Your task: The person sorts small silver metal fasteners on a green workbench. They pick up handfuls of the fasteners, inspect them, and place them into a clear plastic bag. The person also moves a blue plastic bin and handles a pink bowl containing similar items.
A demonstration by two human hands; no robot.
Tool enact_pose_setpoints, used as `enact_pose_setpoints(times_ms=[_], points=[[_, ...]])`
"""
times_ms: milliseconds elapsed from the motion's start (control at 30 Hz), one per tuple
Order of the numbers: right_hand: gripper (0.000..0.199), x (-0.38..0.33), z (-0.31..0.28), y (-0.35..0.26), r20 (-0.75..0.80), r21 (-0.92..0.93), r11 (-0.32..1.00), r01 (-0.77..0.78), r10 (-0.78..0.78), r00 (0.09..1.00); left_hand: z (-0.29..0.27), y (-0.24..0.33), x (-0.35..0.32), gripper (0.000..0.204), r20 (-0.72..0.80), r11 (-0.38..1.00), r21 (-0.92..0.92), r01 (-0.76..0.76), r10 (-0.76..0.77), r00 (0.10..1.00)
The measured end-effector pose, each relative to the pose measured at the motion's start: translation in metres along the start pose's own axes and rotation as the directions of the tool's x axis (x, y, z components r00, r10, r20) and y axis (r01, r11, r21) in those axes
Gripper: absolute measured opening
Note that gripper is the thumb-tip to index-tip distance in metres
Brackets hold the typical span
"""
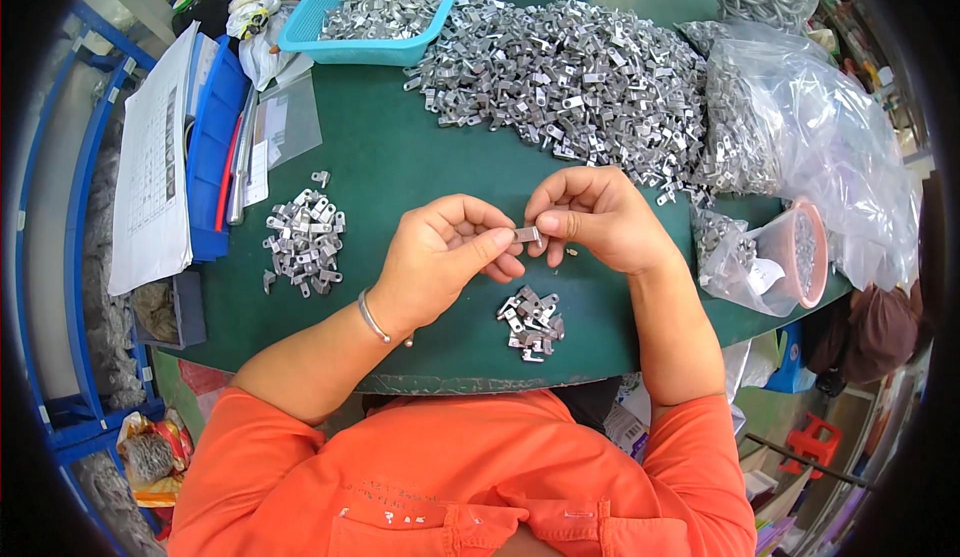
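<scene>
Between the fingertips of both hands is a small bent metal bracket (526,235), held over the green table. My left hand (440,247) pinches one end of it with thumb and finger, and my right hand (592,219) pinches the other. A small pile of like brackets (531,322) lies on the table just below the hands. Farther left sits a larger pile of brackets (305,242), with a single one apart at its top. A big heap of the same metal pieces (580,82) spreads across the far side.
A turquoise basket (375,52) of brackets stands at the far left. Clear plastic bags (830,127) of metal parts and a pink cup (808,252) line the right side. At left are a blue bin (212,157) and paper sheets (155,167). The green table's front edge (480,381) is near my body.
</scene>
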State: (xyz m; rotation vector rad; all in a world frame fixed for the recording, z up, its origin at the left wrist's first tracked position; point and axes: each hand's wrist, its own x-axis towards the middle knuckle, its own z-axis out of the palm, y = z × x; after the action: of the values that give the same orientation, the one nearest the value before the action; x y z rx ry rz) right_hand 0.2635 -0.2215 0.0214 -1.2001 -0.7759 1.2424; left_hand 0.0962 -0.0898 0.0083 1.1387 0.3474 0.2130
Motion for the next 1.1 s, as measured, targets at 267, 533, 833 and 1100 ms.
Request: enact_pose_setpoints(times_ms=[267, 533, 833, 1100], points=[[0.013, 0.001, -0.016, -0.001, -0.391, -0.506, 0.862, -0.021, -0.208, 0.896, -0.002, 0.0, 0.001, 0.013, -0.015, 0.997, -0.04, 0.06, -0.061, 0.998], [0.011, 0.0, -0.023, 0.002, -0.324, -0.753, 0.657, 0.036, -0.419, 0.848, 0.0, -0.001, 0.001, 0.013, -0.002, 0.997, -0.02, 0.075, -0.075, 0.997], [0.014, 0.01, -0.032, 0.019, -0.208, -0.963, 0.267, -0.037, -0.649, 0.732, -0.006, 0.007, 0.013, 0.012, -0.164, 0.976, -0.217, 0.018, -0.055, 0.985], [0.012, 0.018, -0.03, 0.023, -0.077, -0.997, 0.044, -0.065, -0.73, 0.679, -0.063, 0.075, 0.089, 0.017, -0.339, 0.867, -0.429, -0.253, 0.105, 0.935]])
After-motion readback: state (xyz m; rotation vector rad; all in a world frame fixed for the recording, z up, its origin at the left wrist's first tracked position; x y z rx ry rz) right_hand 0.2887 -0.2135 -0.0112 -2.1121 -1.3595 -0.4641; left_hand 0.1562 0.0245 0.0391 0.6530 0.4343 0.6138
